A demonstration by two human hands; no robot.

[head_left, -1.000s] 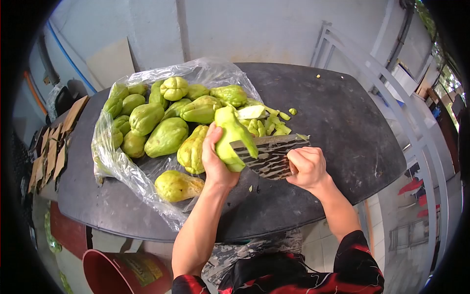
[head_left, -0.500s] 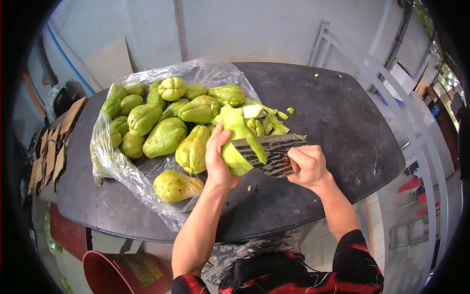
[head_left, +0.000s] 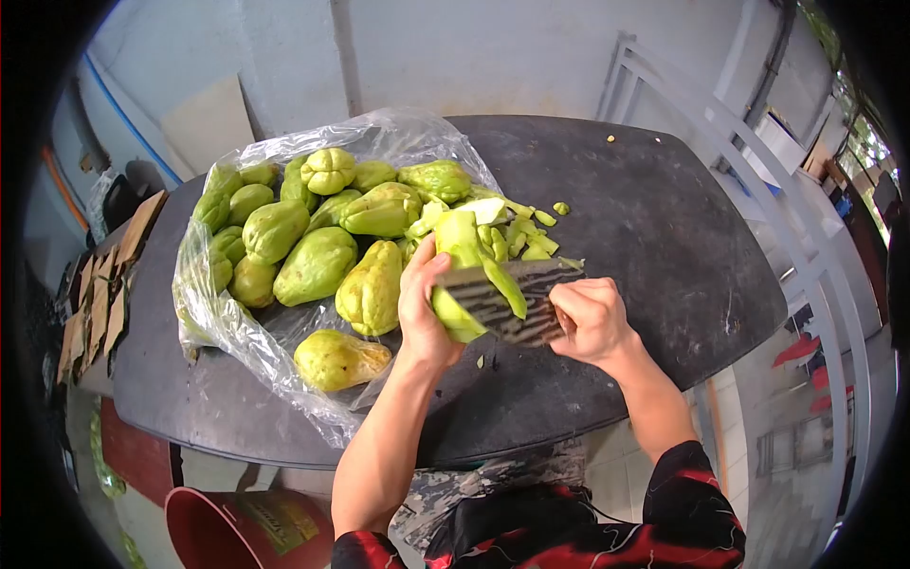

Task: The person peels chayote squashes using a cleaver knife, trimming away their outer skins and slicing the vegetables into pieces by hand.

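My left hand (head_left: 426,305) is wrapped around a partly peeled green chayote (head_left: 455,318) above the near side of the table. In my right hand (head_left: 592,321) is a broad dark-patterned knife (head_left: 521,294), its blade lying across the chayote. A long strip of peel (head_left: 504,284) hangs over the blade. Just behind sit pale green peel pieces (head_left: 536,235). Several whole chayotes (head_left: 316,266) lie on a clear plastic bag (head_left: 227,327) to the left, and a yellowish one (head_left: 339,359) lies nearest to my left forearm.
The dark table (head_left: 664,237) has rounded edges. Below its front edge at the left stands a red bin (head_left: 213,531). A grey metal railing (head_left: 777,171) runs along the right, and brown cardboard pieces (head_left: 100,289) are at the far left.
The knife has moved slightly left across the chayote, and the peel strip now hangs farther down over the blade. The chayote has tilted in my left hand.
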